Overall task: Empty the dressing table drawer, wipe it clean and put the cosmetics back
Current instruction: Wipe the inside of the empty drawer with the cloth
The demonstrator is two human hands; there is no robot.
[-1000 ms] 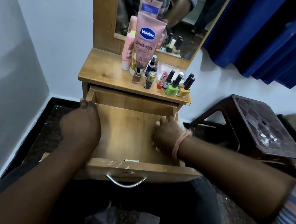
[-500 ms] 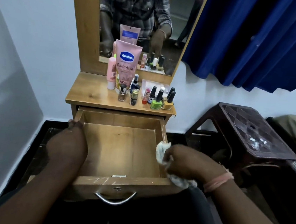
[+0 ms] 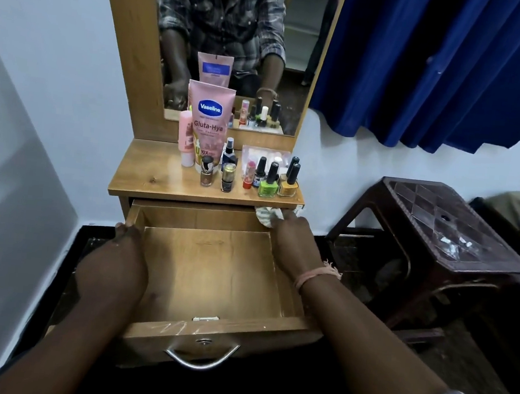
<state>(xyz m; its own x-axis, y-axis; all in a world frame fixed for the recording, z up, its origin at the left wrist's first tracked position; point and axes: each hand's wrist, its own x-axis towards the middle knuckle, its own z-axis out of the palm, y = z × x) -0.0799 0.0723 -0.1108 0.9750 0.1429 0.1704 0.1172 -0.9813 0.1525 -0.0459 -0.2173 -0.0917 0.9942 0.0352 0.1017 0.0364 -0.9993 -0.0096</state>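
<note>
The wooden drawer is pulled out, and nothing lies inside it. My left hand grips its left wall near the back. My right hand holds a white cloth against the drawer's back right corner, just under the tabletop edge. The cosmetics stand on the dressing table top: a pink Vaseline tube, a slim pink bottle, a small spray bottle and several nail polish bottles, green and yellow among them.
A mirror rises behind the cosmetics. A dark brown plastic stool stands to the right, with a blue curtain above it. White walls close in on the left. The drawer's metal handle faces me.
My right hand has carried the cloth from the drawer's right wall near the front to its back right corner. The view has tilted up and back. My left hand keeps its hold.
</note>
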